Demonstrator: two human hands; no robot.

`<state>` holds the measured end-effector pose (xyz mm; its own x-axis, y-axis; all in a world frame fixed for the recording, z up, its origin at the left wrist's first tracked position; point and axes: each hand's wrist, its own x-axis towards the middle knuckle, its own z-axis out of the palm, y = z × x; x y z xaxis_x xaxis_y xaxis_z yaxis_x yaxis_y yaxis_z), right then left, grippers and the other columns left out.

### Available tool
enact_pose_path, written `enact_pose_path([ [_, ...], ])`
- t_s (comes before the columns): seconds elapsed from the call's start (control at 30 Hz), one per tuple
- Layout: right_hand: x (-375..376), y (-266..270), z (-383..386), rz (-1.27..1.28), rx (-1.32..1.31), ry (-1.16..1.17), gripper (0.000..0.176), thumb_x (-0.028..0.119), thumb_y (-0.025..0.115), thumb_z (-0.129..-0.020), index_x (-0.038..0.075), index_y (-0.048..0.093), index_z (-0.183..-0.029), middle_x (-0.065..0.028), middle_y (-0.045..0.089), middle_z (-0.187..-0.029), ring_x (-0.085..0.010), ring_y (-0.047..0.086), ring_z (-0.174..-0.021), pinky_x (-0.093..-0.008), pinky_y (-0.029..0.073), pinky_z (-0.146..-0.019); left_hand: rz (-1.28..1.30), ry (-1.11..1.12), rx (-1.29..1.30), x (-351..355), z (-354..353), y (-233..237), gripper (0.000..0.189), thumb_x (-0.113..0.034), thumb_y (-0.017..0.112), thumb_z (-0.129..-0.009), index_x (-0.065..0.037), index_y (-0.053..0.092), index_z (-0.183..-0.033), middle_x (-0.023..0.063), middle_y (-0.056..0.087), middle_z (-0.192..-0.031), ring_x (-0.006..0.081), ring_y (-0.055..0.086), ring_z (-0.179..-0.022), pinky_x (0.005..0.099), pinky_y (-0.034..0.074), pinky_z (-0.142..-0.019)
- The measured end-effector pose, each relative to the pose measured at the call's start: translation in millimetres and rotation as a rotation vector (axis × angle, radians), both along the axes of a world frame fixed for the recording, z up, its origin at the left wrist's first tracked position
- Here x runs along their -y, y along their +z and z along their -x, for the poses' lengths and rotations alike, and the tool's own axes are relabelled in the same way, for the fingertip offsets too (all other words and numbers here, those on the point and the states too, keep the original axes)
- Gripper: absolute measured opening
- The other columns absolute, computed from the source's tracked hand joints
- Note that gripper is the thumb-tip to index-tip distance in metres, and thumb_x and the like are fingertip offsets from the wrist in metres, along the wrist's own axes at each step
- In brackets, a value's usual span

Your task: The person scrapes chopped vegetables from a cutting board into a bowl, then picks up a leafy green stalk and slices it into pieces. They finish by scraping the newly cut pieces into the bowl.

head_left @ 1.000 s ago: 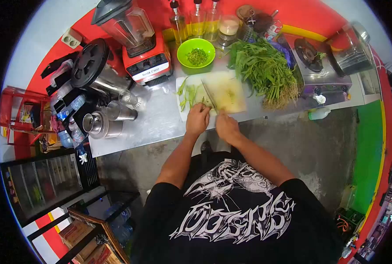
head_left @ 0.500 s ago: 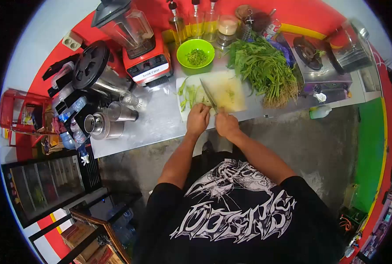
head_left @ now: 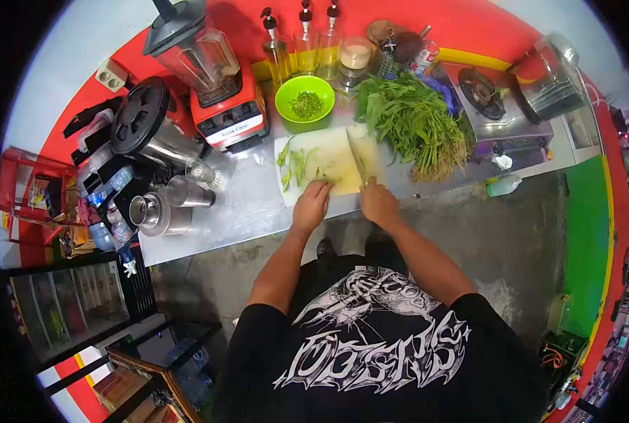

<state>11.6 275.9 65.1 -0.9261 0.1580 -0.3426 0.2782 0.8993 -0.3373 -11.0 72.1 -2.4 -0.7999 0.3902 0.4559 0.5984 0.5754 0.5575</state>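
My right hand (head_left: 379,202) grips a kitchen knife (head_left: 357,156), its blade pointing away from me over the cutting board (head_left: 338,148). The handle is mostly hidden in my fist. At the board's front edge, my left hand (head_left: 311,206) is closed with its fingertips pressed down. A small bit of greens pokes out just beyond those fingertips. Several loose green leaves (head_left: 297,166) lie on the board's left side. Chopped greens fill the bottom of a bright green bowl (head_left: 286,101) behind the board. A large bunch of leafy greens (head_left: 417,120) with roots lies to the right.
A red blender (head_left: 230,113) stands left of the bowl, with pump bottles (head_left: 277,60) behind. Metal shakers (head_left: 187,192) and a lidded steel container (head_left: 149,123) occupy the left. A gas stove (head_left: 505,120) sits at right. The steel counter's front edge (head_left: 251,238) runs before me.
My right hand and the knife have moved right, away from my left hand. My left hand stays at the board's front edge. The whole view has shifted slightly.
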Motion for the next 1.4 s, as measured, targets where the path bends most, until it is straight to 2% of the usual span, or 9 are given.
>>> enact_pose_path([
  [0.17, 21.5, -7.1, -12.5, 0.129, -0.074, 0.038, 0.039, 0.030, 0.052, -0.101, -0.004, 0.051, -0.121, -0.0352, 0.066, -0.107, -0.0524, 0.066, -0.094, -0.0599, 0.052, -0.085, -0.028, -0.008, 0.003, 0.2, 1.4, -1.6, 0.023, -0.001, 0.067, -0.086, -0.002, 0.066, -0.109, 0.0139, 0.064, -0.114, 0.0351, 0.061, -0.107, 0.0435, 0.051, -0.091],
  [0.27, 29.4, 2.4, -9.2, 0.126, -0.036, 0.067, 0.039, 0.028, 0.052, -0.102, -0.006, 0.051, -0.120, -0.0335, 0.068, -0.098, -0.0514, 0.067, -0.092, -0.0586, 0.053, -0.084, 0.060, 0.122, -0.091, -0.5, 1.3, 6.0, 0.022, -0.005, 0.070, -0.084, -0.006, 0.067, -0.106, 0.0100, 0.062, -0.110, 0.0326, 0.057, -0.106, 0.0445, 0.043, -0.086],
  [0.5, 31.4, 0.1, -7.1, 0.051, -0.039, 0.100, 0.036, 0.026, 0.051, -0.103, -0.007, 0.054, -0.116, -0.0273, 0.071, -0.088, -0.0450, 0.071, -0.086, -0.0543, 0.057, -0.077, 0.113, 0.119, -0.049, -0.6, 2.3, 6.2, 0.021, -0.009, 0.069, -0.085, -0.006, 0.067, -0.106, 0.0095, 0.061, -0.107, 0.0311, 0.055, -0.102, 0.0441, 0.042, -0.086],
  [0.6, 30.9, -2.8, -8.4, 0.078, -0.018, 0.101, 0.036, 0.026, 0.052, -0.102, -0.007, 0.051, -0.117, -0.0320, 0.070, -0.089, -0.0490, 0.070, -0.085, -0.0569, 0.055, -0.078, 0.119, 0.115, -0.052, -0.4, 3.1, 5.8, 0.021, -0.010, 0.069, -0.085, -0.006, 0.067, -0.106, 0.0092, 0.061, -0.107, 0.0313, 0.055, -0.101, 0.0444, 0.042, -0.085],
  [0.77, 39.4, -4.5, -13.7, 0.043, 0.002, 0.082, 0.034, 0.024, 0.048, -0.103, -0.006, 0.049, -0.119, -0.0309, 0.071, -0.091, -0.0470, 0.071, -0.089, -0.0548, 0.055, -0.082, 0.114, 0.141, -0.030, -1.3, 3.3, 6.0, 0.016, -0.007, 0.068, -0.086, -0.005, 0.069, -0.102, 0.0104, 0.063, -0.106, 0.0330, 0.057, -0.102, 0.0452, 0.042, -0.083],
  [0.97, 37.4, -14.7, 2.4, -0.009, -0.099, 0.133, 0.029, 0.011, 0.049, -0.096, -0.009, 0.055, -0.116, -0.0295, 0.072, -0.092, -0.0461, 0.071, -0.089, -0.0525, 0.056, -0.084, 0.112, 0.135, -0.010, -0.2, 4.2, 0.8, 0.017, -0.007, 0.067, -0.086, -0.005, 0.069, -0.102, 0.0111, 0.062, -0.107, 0.0336, 0.056, -0.102, 0.0452, 0.042, -0.084],
  [1.07, 40.2, 11.5, 2.3, 0.016, -0.042, 0.123, 0.028, 0.006, 0.048, -0.092, -0.010, 0.058, -0.113, -0.0303, 0.071, -0.092, -0.0453, 0.072, -0.089, -0.0533, 0.056, -0.084, 0.085, 0.136, -0.030, -0.6, 4.2, 0.9, 0.021, -0.005, 0.067, -0.084, -0.005, 0.069, -0.104, 0.0107, 0.062, -0.107, 0.0330, 0.056, -0.102, 0.0449, 0.041, -0.084],
  [1.23, 44.5, -14.4, -9.4, -0.027, -0.029, 0.099, 0.031, 0.008, 0.052, -0.091, -0.010, 0.054, -0.116, -0.0293, 0.071, -0.092, -0.0436, 0.072, -0.089, -0.0520, 0.058, -0.080, 0.101, 0.125, -0.016, 1.2, 4.6, 6.3, 0.024, -0.006, 0.067, -0.080, -0.006, 0.069, -0.104, 0.0090, 0.061, -0.109, 0.0310, 0.054, -0.107, 0.0451, 0.041, -0.088],
  [1.4, 35.6, -21.5, 6.0, -0.009, -0.077, 0.188, 0.023, 0.006, 0.060, -0.087, -0.006, 0.061, -0.106, -0.0290, 0.071, -0.091, -0.0416, 0.073, -0.083, -0.0479, 0.059, -0.074, 0.084, 0.118, 0.016, 1.3, 1.4, 6.8, 0.023, -0.005, 0.066, -0.081, -0.006, 0.069, -0.104, 0.0097, 0.060, -0.107, 0.0322, 0.055, -0.104, 0.0454, 0.041, -0.087],
])
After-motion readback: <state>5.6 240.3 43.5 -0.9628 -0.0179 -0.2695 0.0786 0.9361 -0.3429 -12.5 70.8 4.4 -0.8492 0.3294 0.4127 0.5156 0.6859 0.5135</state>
